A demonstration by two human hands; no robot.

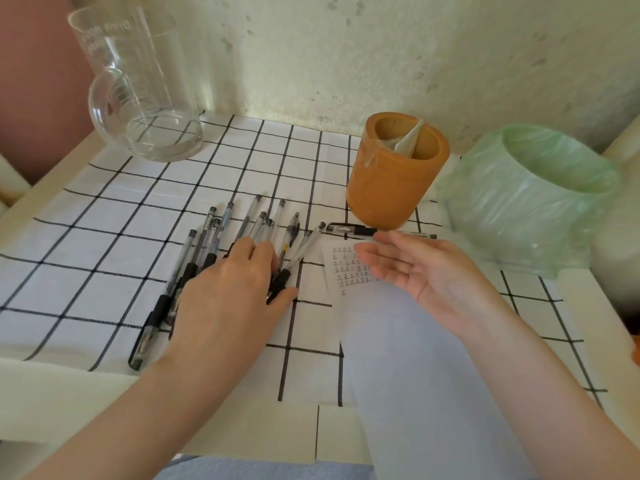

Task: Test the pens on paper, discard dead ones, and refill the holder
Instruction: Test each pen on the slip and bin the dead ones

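- A checked cloth (138, 209) covers the table below a pale wall.
- A green-lined bin (530, 199) stands far right, an orange holder (391, 178) beside it.
- The sheet of paper (398, 341) lies under the right hand (426, 271), open, palm up, holding nothing.
- The left hand (228, 289) lies spread flat on the pens (249, 226).

Pens (221, 258) lie left of paper (349, 271), holder (394, 171) behind.
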